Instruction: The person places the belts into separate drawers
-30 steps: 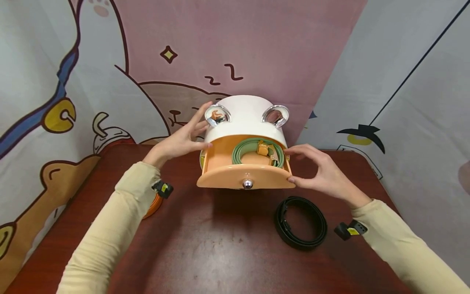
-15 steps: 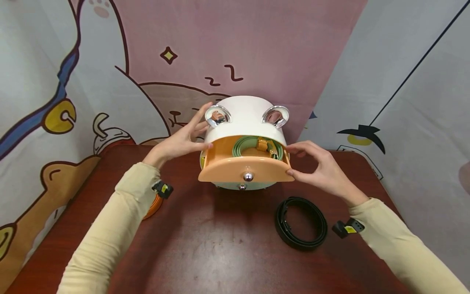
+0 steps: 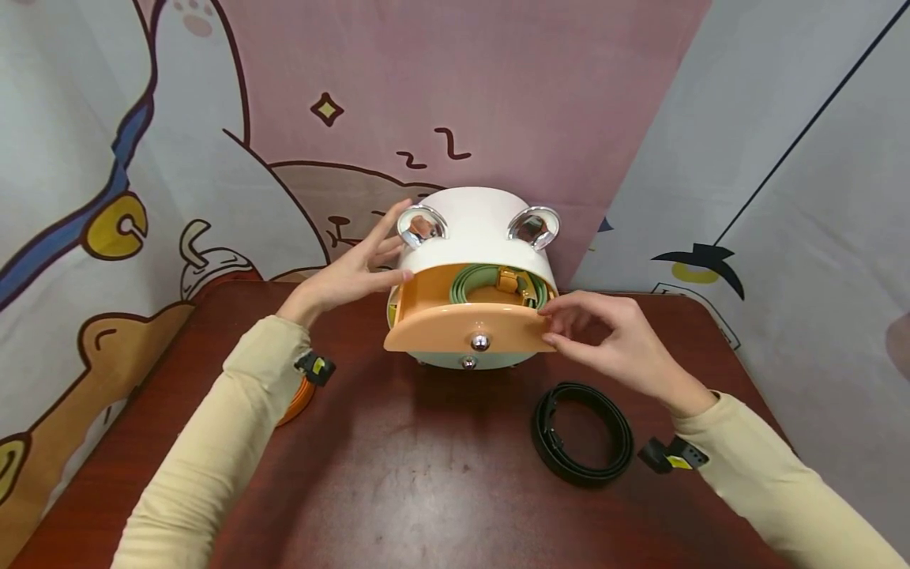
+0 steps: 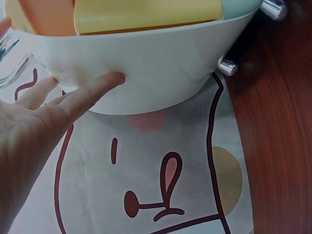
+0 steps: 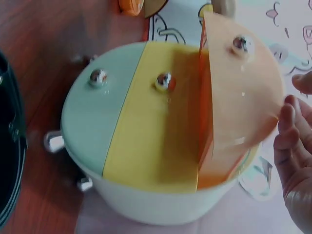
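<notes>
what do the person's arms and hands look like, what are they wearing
The left hand and right hand are bare, with no gloves. The left sleeve and right sleeve are long, pale cream and plain, with some wrinkles. A small black device sits at each wrist, the left device and the right device, both with a yellow mark.

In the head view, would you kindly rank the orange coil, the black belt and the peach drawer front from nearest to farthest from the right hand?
1. Peach drawer front: directly left of the right hand.
2. Black belt: coiled, below the hand in the view.
3. Orange coil: far left, partly hidden behind the left sleeve.
</notes>
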A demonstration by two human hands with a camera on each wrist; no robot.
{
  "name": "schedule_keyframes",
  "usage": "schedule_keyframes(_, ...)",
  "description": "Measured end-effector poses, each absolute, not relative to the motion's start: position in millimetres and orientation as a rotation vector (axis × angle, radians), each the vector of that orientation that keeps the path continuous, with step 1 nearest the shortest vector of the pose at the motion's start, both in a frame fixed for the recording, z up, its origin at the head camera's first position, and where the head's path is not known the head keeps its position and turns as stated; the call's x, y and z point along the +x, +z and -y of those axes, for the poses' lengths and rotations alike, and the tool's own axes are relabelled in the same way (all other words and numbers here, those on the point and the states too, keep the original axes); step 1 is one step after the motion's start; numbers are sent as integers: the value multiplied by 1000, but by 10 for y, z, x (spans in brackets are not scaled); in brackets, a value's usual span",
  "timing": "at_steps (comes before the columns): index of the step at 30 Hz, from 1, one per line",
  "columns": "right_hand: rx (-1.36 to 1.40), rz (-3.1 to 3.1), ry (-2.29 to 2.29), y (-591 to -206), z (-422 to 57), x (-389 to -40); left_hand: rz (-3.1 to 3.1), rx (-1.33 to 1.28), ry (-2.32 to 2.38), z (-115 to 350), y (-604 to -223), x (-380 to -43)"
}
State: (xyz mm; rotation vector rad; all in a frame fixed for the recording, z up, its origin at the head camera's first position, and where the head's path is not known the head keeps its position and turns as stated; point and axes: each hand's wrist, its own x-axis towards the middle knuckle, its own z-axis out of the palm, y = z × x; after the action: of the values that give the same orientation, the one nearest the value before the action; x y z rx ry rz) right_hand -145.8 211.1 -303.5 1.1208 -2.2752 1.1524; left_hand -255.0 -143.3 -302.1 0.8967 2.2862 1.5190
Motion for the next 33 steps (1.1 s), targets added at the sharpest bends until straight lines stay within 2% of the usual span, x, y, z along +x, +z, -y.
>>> schedule_keyframes(20, 1272, 2282, 1475, -3230, -1707, -1389, -2249, 889, 1563, 1423, -3045, -2559)
schedule_keyframes(33, 1129, 2282, 1544, -3321, -1531, -1375, -2217, 870, 1558, 1368, -2835, -2359)
